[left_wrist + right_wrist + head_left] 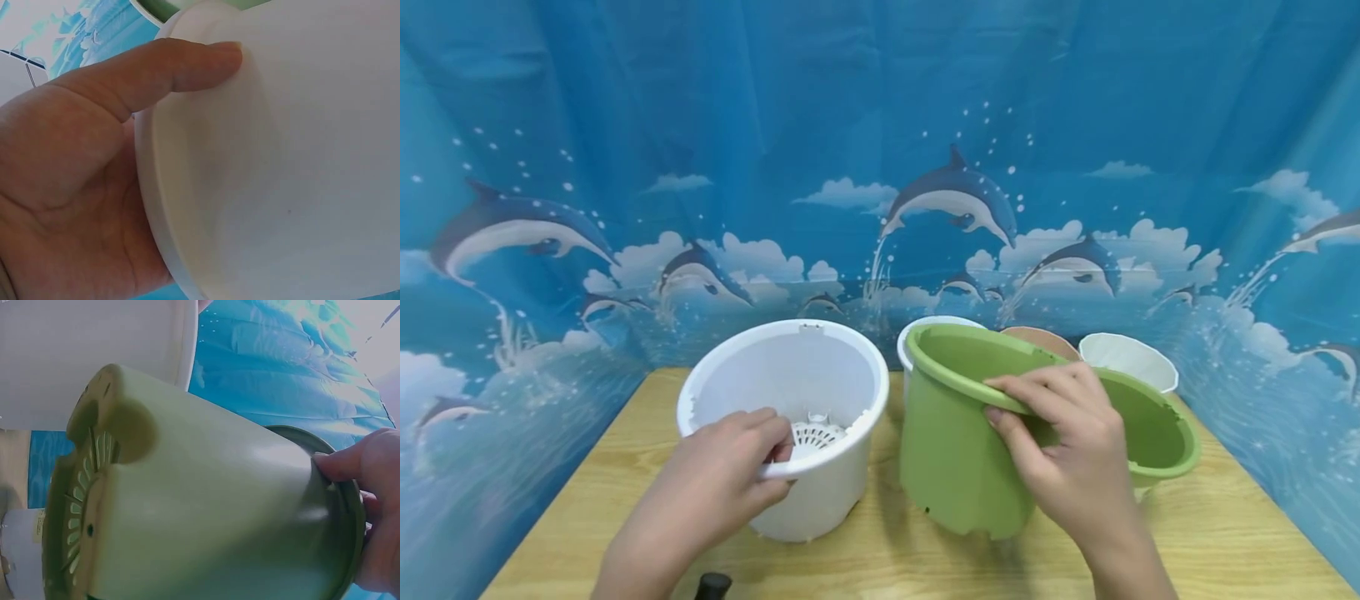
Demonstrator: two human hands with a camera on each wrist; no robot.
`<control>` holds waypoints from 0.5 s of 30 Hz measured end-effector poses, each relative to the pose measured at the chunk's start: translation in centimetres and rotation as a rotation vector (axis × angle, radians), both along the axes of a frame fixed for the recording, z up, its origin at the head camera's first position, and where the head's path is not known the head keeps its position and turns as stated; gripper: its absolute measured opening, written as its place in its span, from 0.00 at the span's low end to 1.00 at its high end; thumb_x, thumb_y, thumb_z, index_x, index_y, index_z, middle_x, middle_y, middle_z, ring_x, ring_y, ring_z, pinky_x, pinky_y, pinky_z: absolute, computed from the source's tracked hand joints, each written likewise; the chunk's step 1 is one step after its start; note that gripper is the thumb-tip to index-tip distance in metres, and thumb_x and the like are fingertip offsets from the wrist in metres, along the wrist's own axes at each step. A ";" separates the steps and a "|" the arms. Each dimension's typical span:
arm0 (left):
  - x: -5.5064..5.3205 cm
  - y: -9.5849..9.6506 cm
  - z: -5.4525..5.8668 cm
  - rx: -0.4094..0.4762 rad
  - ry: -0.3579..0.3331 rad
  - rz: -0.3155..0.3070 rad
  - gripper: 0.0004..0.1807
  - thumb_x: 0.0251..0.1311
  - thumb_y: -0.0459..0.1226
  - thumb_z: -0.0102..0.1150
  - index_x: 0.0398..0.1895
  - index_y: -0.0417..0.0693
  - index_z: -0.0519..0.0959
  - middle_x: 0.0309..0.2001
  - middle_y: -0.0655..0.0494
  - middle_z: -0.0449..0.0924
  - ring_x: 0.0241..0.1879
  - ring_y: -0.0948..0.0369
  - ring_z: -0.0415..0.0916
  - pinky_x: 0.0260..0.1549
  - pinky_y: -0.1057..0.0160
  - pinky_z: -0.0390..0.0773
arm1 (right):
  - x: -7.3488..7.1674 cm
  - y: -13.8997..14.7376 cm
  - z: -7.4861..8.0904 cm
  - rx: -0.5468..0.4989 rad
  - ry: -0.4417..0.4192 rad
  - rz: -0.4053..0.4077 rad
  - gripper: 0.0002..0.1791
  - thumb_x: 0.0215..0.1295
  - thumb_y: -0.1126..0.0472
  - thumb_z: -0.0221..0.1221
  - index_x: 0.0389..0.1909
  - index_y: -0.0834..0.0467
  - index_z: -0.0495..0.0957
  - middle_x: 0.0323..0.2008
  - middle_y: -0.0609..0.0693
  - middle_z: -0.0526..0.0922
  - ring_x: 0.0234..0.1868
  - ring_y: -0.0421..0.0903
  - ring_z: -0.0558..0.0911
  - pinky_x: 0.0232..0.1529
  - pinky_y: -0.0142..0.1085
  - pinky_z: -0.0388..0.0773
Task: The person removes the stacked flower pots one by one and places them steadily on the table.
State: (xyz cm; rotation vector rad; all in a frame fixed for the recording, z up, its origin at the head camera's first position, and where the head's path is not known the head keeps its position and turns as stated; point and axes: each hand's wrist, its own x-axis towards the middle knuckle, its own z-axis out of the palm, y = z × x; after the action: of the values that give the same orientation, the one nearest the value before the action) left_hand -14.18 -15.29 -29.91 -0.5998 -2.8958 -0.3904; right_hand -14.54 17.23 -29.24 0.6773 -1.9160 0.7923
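My left hand (730, 467) grips the near rim of a white plastic flower pot (820, 496), thumb outside and fingers over the inside. Slots show in that pot's floor. To its right, a green flower pot (955, 450) leans in my right hand (1067, 454), which pinches its rim. In the right wrist view the green pot's slotted base (78, 519) is exposed, so it is tilted off the table. The left wrist view shows my thumb (206, 65) pressed to the white wall; the fingertips inside are hidden.
Behind my right hand is another green pot (1153, 425). Farther back stand a white pot (904, 346), a brown pot (1043, 338) and a white angular-rimmed pot (1127, 362). A black object (712, 585) lies at the wooden table's (820, 575) front. A dolphin-printed curtain (820, 108) surrounds the table.
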 end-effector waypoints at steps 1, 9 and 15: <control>0.0 0.0 0.0 -0.004 -0.006 0.001 0.15 0.50 0.37 0.67 0.22 0.61 0.67 0.23 0.65 0.65 0.25 0.65 0.61 0.25 0.64 0.64 | 0.0 0.0 0.0 0.008 -0.004 0.001 0.15 0.46 0.68 0.72 0.38 0.55 0.88 0.33 0.44 0.86 0.39 0.42 0.73 0.44 0.28 0.66; 0.0 0.4 0.1 -0.020 -0.040 0.032 0.14 0.52 0.38 0.67 0.24 0.60 0.69 0.23 0.63 0.67 0.25 0.64 0.62 0.25 0.62 0.64 | 0.2 0.0 -0.3 0.067 -0.054 0.015 0.14 0.48 0.67 0.72 0.38 0.54 0.88 0.33 0.42 0.85 0.38 0.40 0.72 0.42 0.30 0.67; 0.1 0.5 0.0 -0.025 -0.041 0.042 0.14 0.52 0.38 0.68 0.24 0.60 0.69 0.23 0.63 0.67 0.25 0.64 0.62 0.25 0.62 0.65 | 0.4 -0.1 -0.4 0.110 -0.113 0.016 0.12 0.50 0.64 0.73 0.38 0.52 0.88 0.33 0.40 0.85 0.36 0.39 0.72 0.39 0.30 0.66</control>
State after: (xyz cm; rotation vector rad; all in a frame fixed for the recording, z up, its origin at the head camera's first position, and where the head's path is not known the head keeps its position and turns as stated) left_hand -14.08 -14.83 -29.87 -0.5407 -2.9512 -0.3653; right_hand -14.14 17.15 -29.63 0.7297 -2.0706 0.7528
